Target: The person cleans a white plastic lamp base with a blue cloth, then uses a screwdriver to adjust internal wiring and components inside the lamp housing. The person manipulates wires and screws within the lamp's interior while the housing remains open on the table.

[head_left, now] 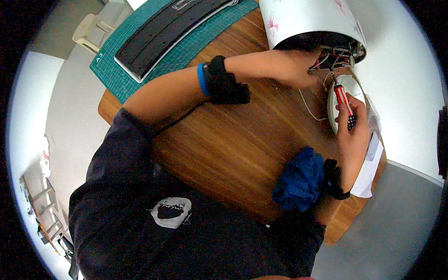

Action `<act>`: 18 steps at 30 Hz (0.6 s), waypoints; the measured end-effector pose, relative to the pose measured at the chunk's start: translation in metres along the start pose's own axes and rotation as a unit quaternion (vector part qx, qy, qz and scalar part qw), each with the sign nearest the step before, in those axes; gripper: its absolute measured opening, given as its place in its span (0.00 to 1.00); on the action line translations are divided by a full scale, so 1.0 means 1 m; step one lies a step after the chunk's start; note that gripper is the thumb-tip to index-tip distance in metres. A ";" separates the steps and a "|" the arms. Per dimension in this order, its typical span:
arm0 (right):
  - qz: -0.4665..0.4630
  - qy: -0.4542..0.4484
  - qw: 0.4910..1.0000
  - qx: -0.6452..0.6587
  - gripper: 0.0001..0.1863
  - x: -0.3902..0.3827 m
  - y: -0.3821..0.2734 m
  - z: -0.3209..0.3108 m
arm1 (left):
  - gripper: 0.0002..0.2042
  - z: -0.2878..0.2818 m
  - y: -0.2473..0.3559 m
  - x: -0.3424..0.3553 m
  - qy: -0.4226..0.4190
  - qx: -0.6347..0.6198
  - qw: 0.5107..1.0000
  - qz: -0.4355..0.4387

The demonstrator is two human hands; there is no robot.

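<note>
Screwdriver point(344, 103) in right hand point(352, 135), tip at appliance point(312, 23) opening, near table edge point(373, 186).

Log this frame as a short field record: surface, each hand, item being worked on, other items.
surface: round wooden table
left hand: left hand at the open underside of the white appliance, by its exposed wires
right hand: right hand gripping a red-and-black screwdriver, tip pointing into the opening
white appliance: tipped on its side, floral print on the shell
other items: green cutting mat carrying a black keyboard; white paper at the table edge
</note>
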State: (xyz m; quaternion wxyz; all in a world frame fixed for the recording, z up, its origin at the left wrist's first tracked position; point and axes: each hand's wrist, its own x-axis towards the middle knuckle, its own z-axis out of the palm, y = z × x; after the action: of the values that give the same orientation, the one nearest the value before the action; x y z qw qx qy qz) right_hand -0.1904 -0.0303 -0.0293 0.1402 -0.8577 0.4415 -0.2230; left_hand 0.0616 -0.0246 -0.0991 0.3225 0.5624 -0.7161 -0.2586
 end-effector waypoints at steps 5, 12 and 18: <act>-0.037 0.010 0.999 -0.031 0.15 0.002 -0.007 0.000 | 0.37 -0.003 -0.008 -0.001 0.004 0.021 1.000 0.007; -0.065 0.032 0.995 -0.069 0.16 0.000 0.000 -0.004 | 0.37 -0.002 0.004 -0.001 0.002 0.037 0.999 0.002; -0.032 0.026 0.997 -0.065 0.18 -0.001 -0.008 -0.001 | 0.43 0.000 -0.008 0.000 0.031 0.029 0.996 0.073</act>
State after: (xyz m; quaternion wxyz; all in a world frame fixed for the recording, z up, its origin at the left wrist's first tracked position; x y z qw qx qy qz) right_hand -0.1859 -0.0253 -0.0249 0.0657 -0.8723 0.4312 -0.2208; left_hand 0.0666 -0.0269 -0.1055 0.3462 0.5254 -0.7522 -0.1957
